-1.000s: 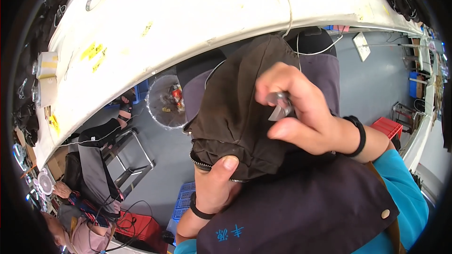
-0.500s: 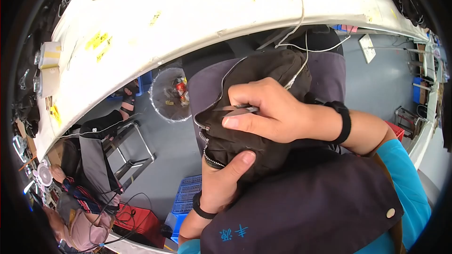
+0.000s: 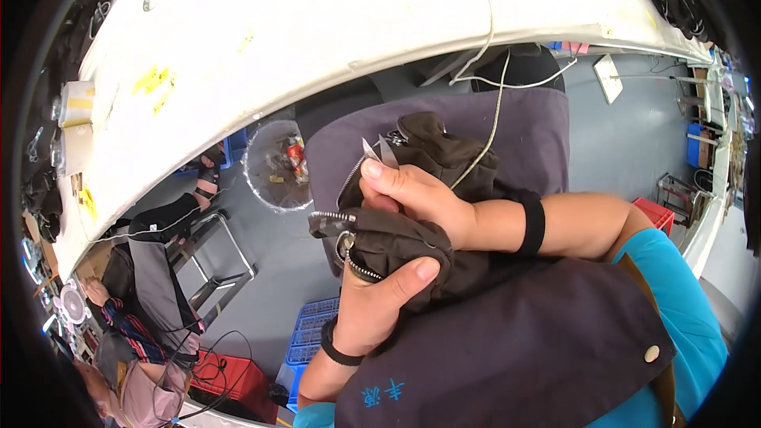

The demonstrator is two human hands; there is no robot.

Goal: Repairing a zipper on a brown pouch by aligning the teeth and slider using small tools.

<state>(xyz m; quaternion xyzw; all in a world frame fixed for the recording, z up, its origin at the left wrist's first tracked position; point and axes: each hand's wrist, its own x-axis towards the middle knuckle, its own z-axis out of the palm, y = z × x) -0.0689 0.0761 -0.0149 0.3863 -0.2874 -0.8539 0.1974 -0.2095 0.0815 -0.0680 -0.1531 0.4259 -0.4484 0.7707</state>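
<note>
A dark brown fabric bag [image 3: 428,147] with open zipper tracks and a pale cord across it lies bunched on my lap over a dark purple apron [image 3: 531,135]. My left hand [image 3: 372,309] grips the near end of the bag from below, thumb pressed on the fabric beside a metal zipper. My right hand [image 3: 428,198] is closed on metal snips [image 3: 383,152], whose pointed blades stick up past my thumb over the bag, just beyond a raised zipper edge.
A white worktable [image 3: 341,8] arches ahead. Below are a lined bin [image 3: 265,170] with rubbish, blue crates [image 3: 313,329] and a red crate [image 3: 242,388]. A co-worker [image 3: 139,364] sits at lower left beside a metal-framed stool [image 3: 246,269]. A red crate [image 3: 654,210] stands at right.
My right hand has lowered and turned, so the snips' blades now point away from me. The bag has slumped and folded nearer me, showing more apron behind it and more zipper.
</note>
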